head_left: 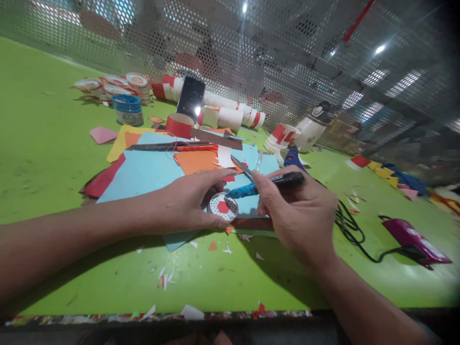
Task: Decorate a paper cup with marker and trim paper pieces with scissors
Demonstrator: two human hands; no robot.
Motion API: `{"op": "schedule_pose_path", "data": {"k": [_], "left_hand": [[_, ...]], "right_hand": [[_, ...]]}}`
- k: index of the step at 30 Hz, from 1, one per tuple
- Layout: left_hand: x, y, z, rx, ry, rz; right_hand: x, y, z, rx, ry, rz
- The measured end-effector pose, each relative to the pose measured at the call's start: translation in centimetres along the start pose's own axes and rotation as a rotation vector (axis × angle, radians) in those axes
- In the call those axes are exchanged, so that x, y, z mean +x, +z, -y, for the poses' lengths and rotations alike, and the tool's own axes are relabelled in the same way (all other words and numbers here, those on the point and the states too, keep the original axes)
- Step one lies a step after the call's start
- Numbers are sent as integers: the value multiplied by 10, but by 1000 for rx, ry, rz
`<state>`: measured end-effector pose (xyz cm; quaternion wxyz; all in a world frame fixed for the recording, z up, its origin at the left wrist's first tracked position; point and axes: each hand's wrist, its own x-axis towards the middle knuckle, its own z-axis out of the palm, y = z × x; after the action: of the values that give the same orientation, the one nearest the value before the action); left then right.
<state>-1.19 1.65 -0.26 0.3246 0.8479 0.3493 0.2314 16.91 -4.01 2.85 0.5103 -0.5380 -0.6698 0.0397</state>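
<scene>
My left hand (pixel 190 199) curls its thumb and fingers around a small round white disc (pixel 223 207). On its face are a red hexagon and many blue dots. My right hand (pixel 298 211) grips a black pen-like tool (pixel 266 186), its front part smeared blue. The tool's tip is at the disc's upper edge; whether it touches cannot be made out. Beneath both hands lie light blue paper sheets (pixel 140 167). Just beyond them are an orange paper (pixel 197 162) and a pair of scissors (pixel 196 147) with orange-red handles.
A blue paint jar (pixel 127 109) stands left, before stacked discs (pixel 136 80). A phone (pixel 190 98) leans against white paper cups (pixel 230 117). A blue glue gun (pixel 293 158) lies behind my right hand. Black cord (pixel 347 225) runs to a magenta power strip (pixel 413 239) at right.
</scene>
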Motion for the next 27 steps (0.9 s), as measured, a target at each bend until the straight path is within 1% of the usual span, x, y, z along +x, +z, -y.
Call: {"op": "schedule_pose_path", "data": {"k": [2, 4, 9, 22, 27], "left_hand": [[0, 0, 0, 12, 6, -3], [0, 0, 0, 26, 15, -3], [1, 0, 1, 36, 19, -2], [-1, -1, 0, 54, 8, -6], [-1, -2, 1, 43, 24, 6]], "right_hand": [[2, -3, 4, -10, -9, -71], [2, -4, 6, -26, -23, -103], [1, -2, 1, -15, -18, -12], [-1, 0, -2, -54, 11, 37], [-1, 1, -2, -44, 11, 47]]}}
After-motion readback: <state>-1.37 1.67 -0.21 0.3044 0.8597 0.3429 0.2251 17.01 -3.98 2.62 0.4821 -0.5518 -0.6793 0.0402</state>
